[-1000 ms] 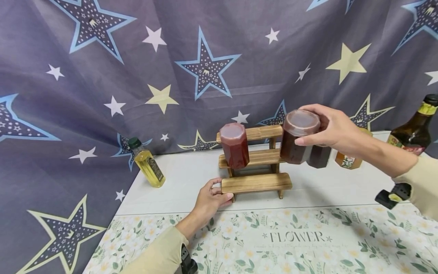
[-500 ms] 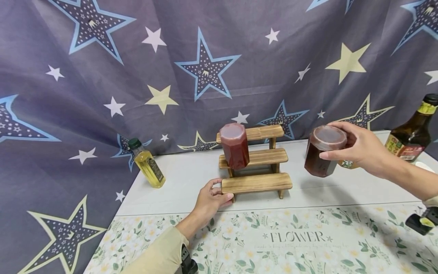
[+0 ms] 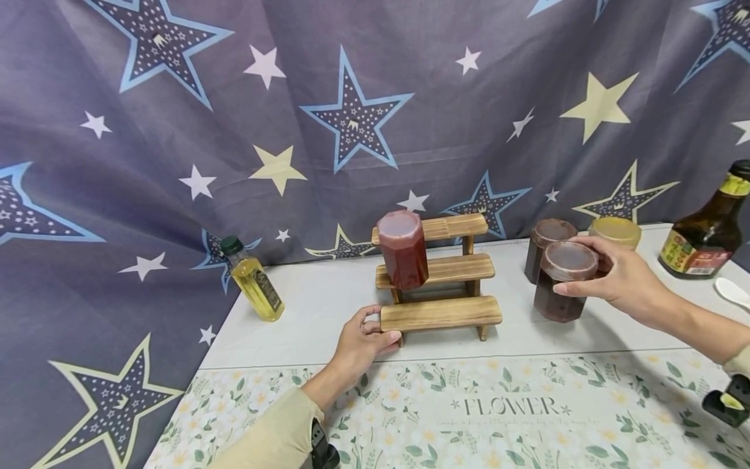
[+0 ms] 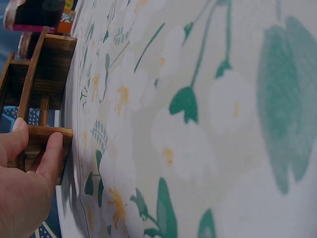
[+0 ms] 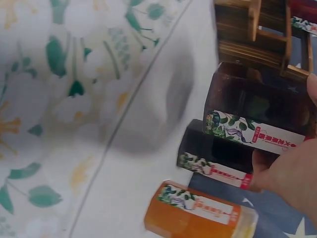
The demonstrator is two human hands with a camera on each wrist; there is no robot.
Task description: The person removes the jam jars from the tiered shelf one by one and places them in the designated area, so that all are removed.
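My left hand (image 3: 363, 335) grips the left end of the bottom step of a small three-tier wooden rack (image 3: 439, 314); thumb and fingers press the wood in the left wrist view. On the middle step, at its left side, a red faceted jar (image 3: 404, 257) stands upright. To the right of the rack my right hand (image 3: 624, 280) holds a dark-red jar (image 3: 559, 299) around its upper part, close over the white tabletop. Its label shows in the right wrist view. Just behind it stands a second dark jar (image 3: 534, 254), and a yellow-lidded orange jar (image 5: 188, 210) stands beside that.
A brown sauce bottle (image 3: 700, 238) stands at the far right, with a white spoon (image 3: 732, 293) near it. An oil bottle (image 3: 258, 286) with a green cap stands at the left. The star-patterned curtain (image 3: 263, 117) hangs behind the table. Floral cloth (image 3: 498, 443) covers the front.
My right hand has carried the dark-red jar from beside the rack's upper steps to the right and down, uncovering the second dark jar. My left hand has stayed on the rack.
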